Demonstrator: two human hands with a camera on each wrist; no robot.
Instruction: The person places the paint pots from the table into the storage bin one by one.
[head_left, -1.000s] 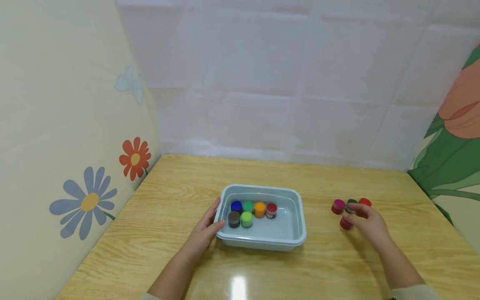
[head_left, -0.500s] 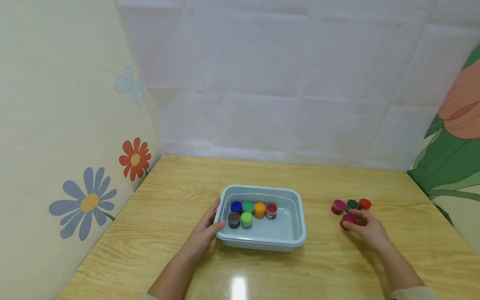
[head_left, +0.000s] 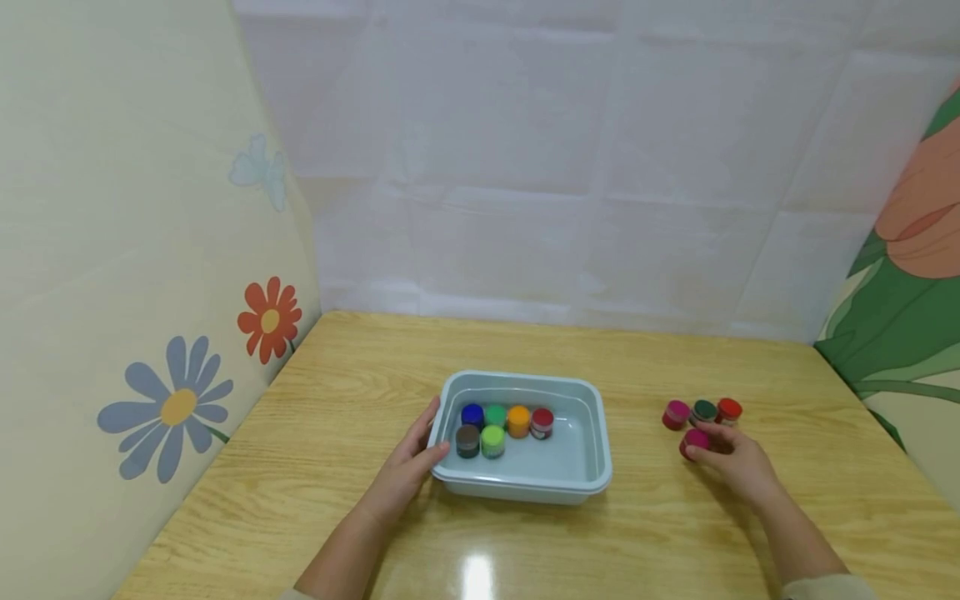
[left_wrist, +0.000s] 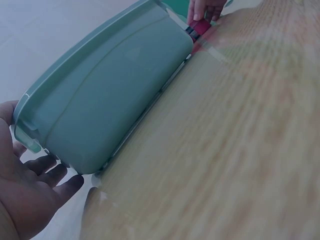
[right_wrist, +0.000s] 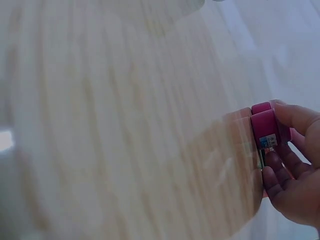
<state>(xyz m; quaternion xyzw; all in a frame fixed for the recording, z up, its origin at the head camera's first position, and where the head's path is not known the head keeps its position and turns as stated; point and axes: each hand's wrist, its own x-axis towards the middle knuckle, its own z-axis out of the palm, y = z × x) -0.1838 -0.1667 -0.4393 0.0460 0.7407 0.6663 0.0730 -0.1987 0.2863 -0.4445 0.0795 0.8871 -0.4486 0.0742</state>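
Observation:
My left hand (head_left: 408,458) holds the left end of a light blue-grey plastic basin (head_left: 525,481), thumb over the rim and fingers along the outside wall. Small paint jars stand upright inside: blue (head_left: 472,416), green (head_left: 495,417), orange (head_left: 518,422), dark red (head_left: 542,422), brown (head_left: 467,441) and lime green (head_left: 492,442). On the table at right, my right hand (head_left: 738,465) pinches a magenta paint jar (right_wrist: 264,129) between thumb and fingers. Just behind it stand another magenta jar (head_left: 677,414), a dark green jar (head_left: 704,411) and a red jar (head_left: 729,410).
The wooden table (head_left: 360,358) meets a white sheet (head_left: 525,167) at the back. A flower-printed panel (head_left: 150,250) borders the left side, and another printed panel (head_left: 915,275) the right. Bare wood lies between the basin and the right-hand jars.
My right hand has come down slightly toward me and pinched the front magenta jar, uncovering the dark green and red jars. My left hand and the basin have stayed put.

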